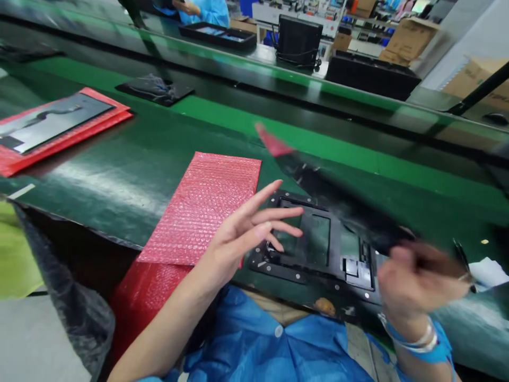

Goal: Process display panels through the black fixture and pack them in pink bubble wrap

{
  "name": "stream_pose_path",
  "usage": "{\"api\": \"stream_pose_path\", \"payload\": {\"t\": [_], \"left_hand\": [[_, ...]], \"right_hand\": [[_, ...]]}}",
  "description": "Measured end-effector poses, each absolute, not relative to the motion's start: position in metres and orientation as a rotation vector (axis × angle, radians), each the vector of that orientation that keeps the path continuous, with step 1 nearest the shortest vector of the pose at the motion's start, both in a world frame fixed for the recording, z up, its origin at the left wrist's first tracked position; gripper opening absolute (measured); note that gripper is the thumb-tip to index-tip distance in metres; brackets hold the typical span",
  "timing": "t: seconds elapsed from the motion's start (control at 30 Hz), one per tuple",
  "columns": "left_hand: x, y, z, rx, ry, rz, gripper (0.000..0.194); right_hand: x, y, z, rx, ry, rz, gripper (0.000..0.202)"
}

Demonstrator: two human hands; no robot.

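Observation:
My left hand is open, fingers spread, over the left end of a black frame-like fixture with rectangular openings. I cannot tell whether the fingertips touch it. My right hand is closed around the near end of a long dark flat piece. That piece is tilted above the fixture and smeared by motion; its far tip looks reddish. A red bubble-wrap bag lies flat beside my left hand. More red wrap hangs below it over the table edge.
On the left, a screen panel with a ribbon cable rests on red bubble bags. A black sheet lies on the green bench farther back. White tissue is at right. Across the bench, a co-worker's blue sleeve shows near a black tray.

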State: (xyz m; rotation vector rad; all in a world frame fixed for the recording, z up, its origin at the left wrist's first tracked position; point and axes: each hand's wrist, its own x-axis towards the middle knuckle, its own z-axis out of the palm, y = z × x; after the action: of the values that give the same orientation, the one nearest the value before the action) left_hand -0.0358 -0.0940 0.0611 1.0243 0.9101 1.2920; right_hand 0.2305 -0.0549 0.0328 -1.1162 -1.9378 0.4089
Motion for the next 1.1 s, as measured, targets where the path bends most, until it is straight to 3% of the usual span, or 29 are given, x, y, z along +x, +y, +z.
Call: {"api": "stream_pose_path", "payload": {"t": [0.07,0.17,0.27,0.6,0.73,1.1], "left_hand": [[-0.047,-0.087,0.047,1.055,1.023,1.347,0.06],[-0.063,-0.08,0.015,1.156,1.292,1.312,0.058],[-0.07,-0.081,-0.011,1.34,1.477,1.15,0.062],[-0.065,-0.088,-0.018,1.897,1.545,0.74,0.081],[-0.064,-0.087,-0.021,1.981,1.565,0.671,0.08],[-0.061,-0.088,-0.026,2.039,1.594,0.669,0.076]], "right_hand": [[0.242,-0.044,0.031,-1.199,-1.554,0.448,0.047],[0.254,-0.036,0.027,-1.264,-0.929,0.676,0.037],[0.258,-0.039,0.024,-1.411,-0.677,0.917,0.036],[0.249,-0.047,0.031,-1.678,-0.724,1.121,0.048],[0.243,-0.047,0.036,-1.787,-0.739,1.083,0.052],[0.247,-0.051,0.035,-1.869,-0.904,1.029,0.022]]}}
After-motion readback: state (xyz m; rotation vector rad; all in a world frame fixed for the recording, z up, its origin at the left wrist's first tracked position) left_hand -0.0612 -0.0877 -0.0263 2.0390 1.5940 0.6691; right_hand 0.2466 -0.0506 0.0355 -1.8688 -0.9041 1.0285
